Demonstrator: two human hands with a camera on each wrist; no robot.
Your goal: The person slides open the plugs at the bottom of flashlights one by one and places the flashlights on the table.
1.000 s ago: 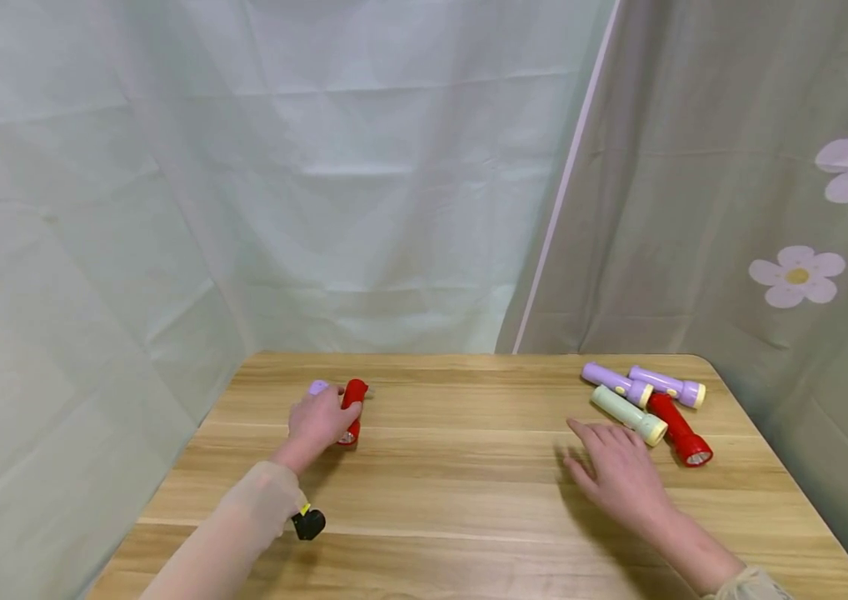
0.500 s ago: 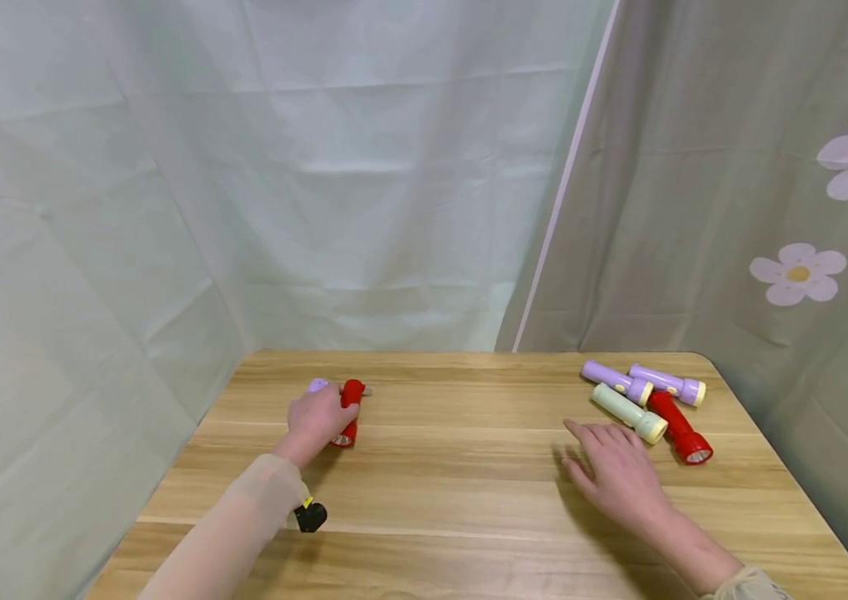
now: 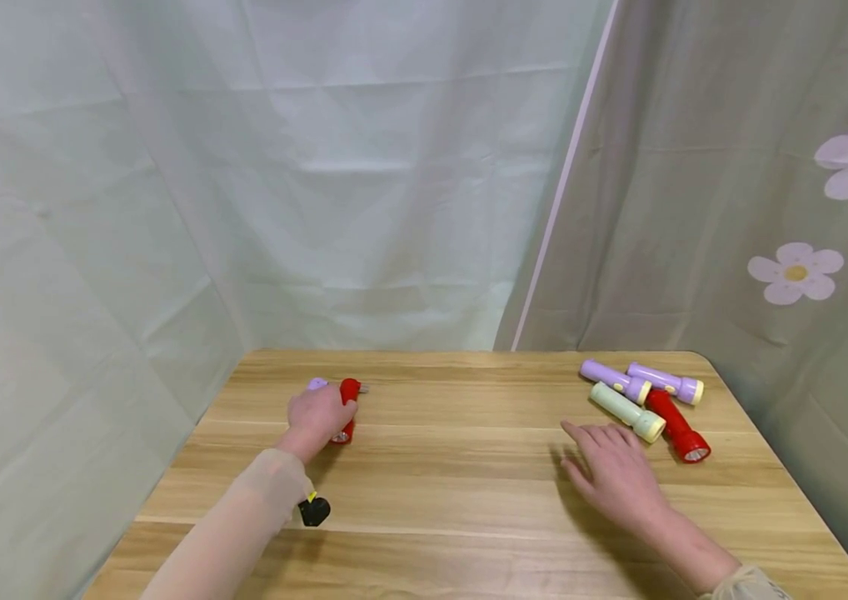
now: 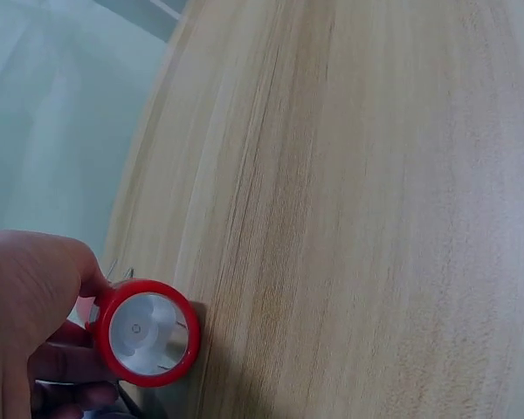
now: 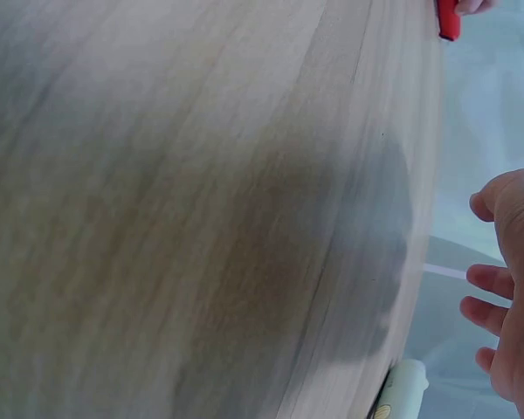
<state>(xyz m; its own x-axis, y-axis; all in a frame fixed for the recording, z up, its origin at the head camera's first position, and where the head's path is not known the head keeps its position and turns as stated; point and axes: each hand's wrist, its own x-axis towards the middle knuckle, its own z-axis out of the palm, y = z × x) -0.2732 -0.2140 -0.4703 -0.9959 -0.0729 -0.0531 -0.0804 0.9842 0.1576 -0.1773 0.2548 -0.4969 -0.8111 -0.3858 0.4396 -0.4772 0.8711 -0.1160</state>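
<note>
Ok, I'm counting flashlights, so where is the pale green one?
In the head view, the pale green flashlight lies on the right side of the table, just beyond the right hand, left of a red flashlight.

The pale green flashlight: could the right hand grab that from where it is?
Probably yes: the right hand holds nothing and is close to the pale green flashlight, with nothing visible in between.

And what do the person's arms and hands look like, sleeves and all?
The left sleeve is pale cream; a small black device with a yellow patch shows beside it. The right sleeve is pale too, gathered at the end. The left hand and right hand wear no gloves.
</note>
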